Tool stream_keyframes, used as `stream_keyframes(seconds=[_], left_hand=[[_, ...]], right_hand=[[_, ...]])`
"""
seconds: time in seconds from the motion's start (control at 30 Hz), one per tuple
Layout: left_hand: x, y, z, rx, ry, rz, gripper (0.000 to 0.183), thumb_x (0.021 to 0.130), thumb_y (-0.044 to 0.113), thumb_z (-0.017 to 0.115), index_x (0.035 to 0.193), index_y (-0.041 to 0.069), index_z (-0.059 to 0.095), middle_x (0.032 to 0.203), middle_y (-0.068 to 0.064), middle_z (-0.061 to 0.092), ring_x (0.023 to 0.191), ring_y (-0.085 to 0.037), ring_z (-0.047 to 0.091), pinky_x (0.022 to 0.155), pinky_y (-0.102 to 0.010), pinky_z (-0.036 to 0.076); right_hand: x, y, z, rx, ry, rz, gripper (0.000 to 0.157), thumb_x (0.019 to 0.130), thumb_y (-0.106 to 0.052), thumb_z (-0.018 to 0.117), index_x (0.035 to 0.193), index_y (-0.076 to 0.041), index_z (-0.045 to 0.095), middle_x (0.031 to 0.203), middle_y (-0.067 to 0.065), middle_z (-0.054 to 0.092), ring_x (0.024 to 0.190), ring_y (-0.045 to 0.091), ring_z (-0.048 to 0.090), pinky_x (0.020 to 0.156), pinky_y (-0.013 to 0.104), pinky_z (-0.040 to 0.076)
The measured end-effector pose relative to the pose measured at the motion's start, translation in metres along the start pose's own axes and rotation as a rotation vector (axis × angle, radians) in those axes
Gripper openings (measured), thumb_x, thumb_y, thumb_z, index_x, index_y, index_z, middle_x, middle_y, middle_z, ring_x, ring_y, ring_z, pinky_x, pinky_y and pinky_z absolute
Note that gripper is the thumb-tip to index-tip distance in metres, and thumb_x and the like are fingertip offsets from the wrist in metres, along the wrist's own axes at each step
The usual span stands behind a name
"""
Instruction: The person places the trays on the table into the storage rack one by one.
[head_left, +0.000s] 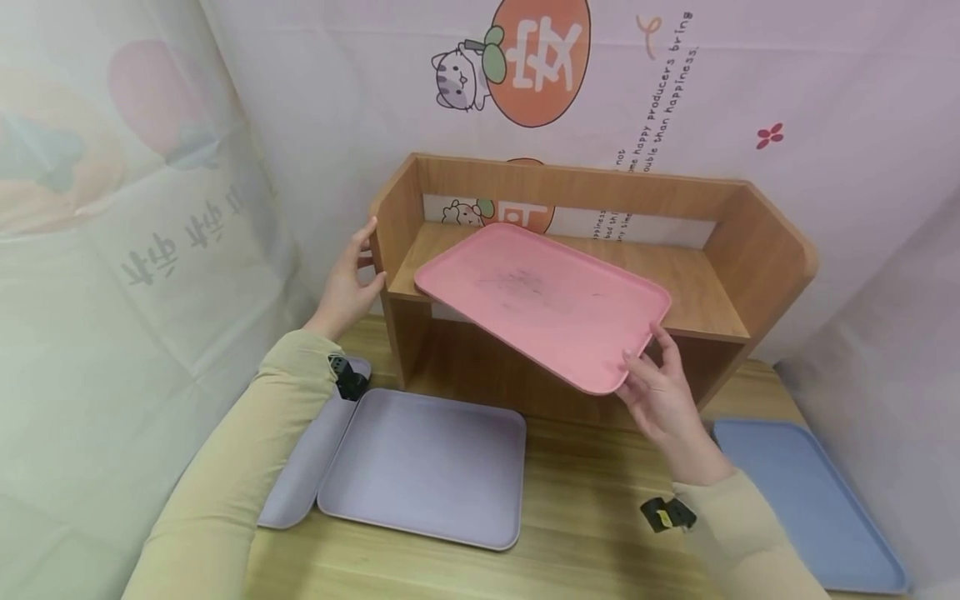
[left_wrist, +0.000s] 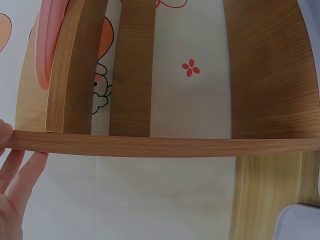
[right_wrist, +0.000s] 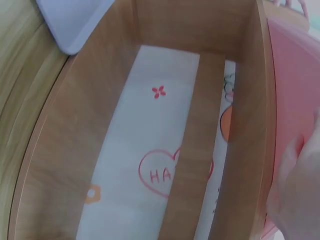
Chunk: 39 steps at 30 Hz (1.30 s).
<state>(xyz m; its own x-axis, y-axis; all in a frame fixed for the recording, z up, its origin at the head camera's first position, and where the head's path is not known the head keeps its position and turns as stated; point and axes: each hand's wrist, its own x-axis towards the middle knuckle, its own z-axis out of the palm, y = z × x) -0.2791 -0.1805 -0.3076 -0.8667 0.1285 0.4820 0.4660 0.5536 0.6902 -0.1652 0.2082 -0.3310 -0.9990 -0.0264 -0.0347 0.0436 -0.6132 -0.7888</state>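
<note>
Head view: my right hand (head_left: pixel 660 396) pinches the pink tray (head_left: pixel 547 308), likely light, stiff, sensibly by its four-o'clock rim; my left hand (head_left: pixel 348 287) grips the shelf (head_left: pixel 585 187) at nine.

a lavender tray (head_left: pixel 423 471) lies on the wood-grain counter (head_left: pixel 570 496) beside another lavender tray (head_left: pixel 306 471), a blue tray (head_left: pixel 813 504) sits over to the right, and cartoon-printed cloth (head_left: pixel 337 92) hangs behind.

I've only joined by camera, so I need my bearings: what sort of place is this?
Probably a small staged work booth: printed sheets hang close around a wooden table, which bears a small wooden shelf.
</note>
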Motion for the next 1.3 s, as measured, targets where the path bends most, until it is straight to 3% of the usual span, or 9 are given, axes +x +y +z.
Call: stream_keyframes(seconds=[0.23,0.53,0.7,0.87,1.0,1.13,1.3], left_hand=[[0.002,-0.001,0.003,0.006,0.010,-0.021,0.078,0.089,-0.003,0.057,0.150,0.028,0.020,0.137,-0.022,0.039,0.118,-0.042,0.050,0.081,-0.051,0.056],[0.002,-0.004,0.002,-0.007,0.020,-0.040,0.079,0.089,-0.004,0.056,0.151,0.029,0.019,0.138,-0.021,0.039,0.119,-0.041,0.049,0.081,-0.051,0.056],[0.001,-0.004,0.001,0.012,0.020,-0.044,0.080,0.089,-0.002,0.058,0.150,0.032,0.019,0.138,-0.020,0.039,0.120,-0.040,0.049,0.082,-0.050,0.056],[0.002,-0.003,0.002,0.027,0.016,-0.039,0.080,0.089,-0.002,0.058,0.150,0.032,0.019,0.138,-0.020,0.039,0.120,-0.040,0.049,0.082,-0.050,0.055],[0.001,-0.002,0.002,0.026,0.014,-0.044,0.081,0.089,-0.002,0.058,0.150,0.032,0.018,0.138,-0.020,0.039,0.121,-0.040,0.049,0.082,-0.051,0.055],[0.001,-0.002,0.002,0.027,0.016,-0.042,0.080,0.089,-0.001,0.058,0.150,0.032,0.019,0.138,-0.020,0.039,0.121,-0.040,0.049,0.082,-0.050,0.055],[0.000,-0.001,0.002,0.018,0.010,-0.046,0.080,0.089,-0.002,0.058,0.150,0.031,0.019,0.138,-0.021,0.039,0.121,-0.041,0.049,0.082,-0.051,0.055]], right_hand=[[0.002,0.016,0.024,0.009,0.057,-0.010,0.052,0.093,0.005,0.048,0.123,-0.031,0.026,0.101,0.000,0.048,0.072,0.007,0.060,0.066,0.022,0.056],[0.004,0.032,0.049,-0.077,0.141,-0.002,0.055,0.094,0.002,0.047,0.127,-0.031,0.018,0.109,-0.001,0.047,0.076,0.007,0.061,0.073,0.021,0.056],[0.007,0.024,0.039,-0.118,0.132,0.034,0.047,0.099,-0.009,0.044,0.128,-0.032,0.016,0.104,-0.003,0.050,0.081,0.008,0.064,0.075,0.028,0.057],[0.022,0.000,0.018,-0.102,0.134,0.045,0.066,0.099,-0.018,0.045,0.145,-0.037,0.001,0.108,-0.001,0.048,0.084,0.010,0.063,0.075,0.030,0.059],[0.034,-0.015,0.005,-0.138,0.095,0.075,0.074,0.099,-0.016,0.043,0.149,-0.033,-0.009,0.111,0.001,0.045,0.084,0.010,0.064,0.073,0.027,0.059],[0.040,-0.022,0.000,-0.167,0.033,0.107,0.071,0.099,-0.008,0.041,0.150,-0.027,-0.006,0.106,0.002,0.048,0.085,0.011,0.064,0.073,0.025,0.058],[0.034,-0.024,-0.001,-0.122,-0.045,0.155,0.076,0.095,0.005,0.038,0.148,-0.029,-0.004,0.115,0.005,0.037,0.082,0.014,0.063,0.073,0.028,0.059]])
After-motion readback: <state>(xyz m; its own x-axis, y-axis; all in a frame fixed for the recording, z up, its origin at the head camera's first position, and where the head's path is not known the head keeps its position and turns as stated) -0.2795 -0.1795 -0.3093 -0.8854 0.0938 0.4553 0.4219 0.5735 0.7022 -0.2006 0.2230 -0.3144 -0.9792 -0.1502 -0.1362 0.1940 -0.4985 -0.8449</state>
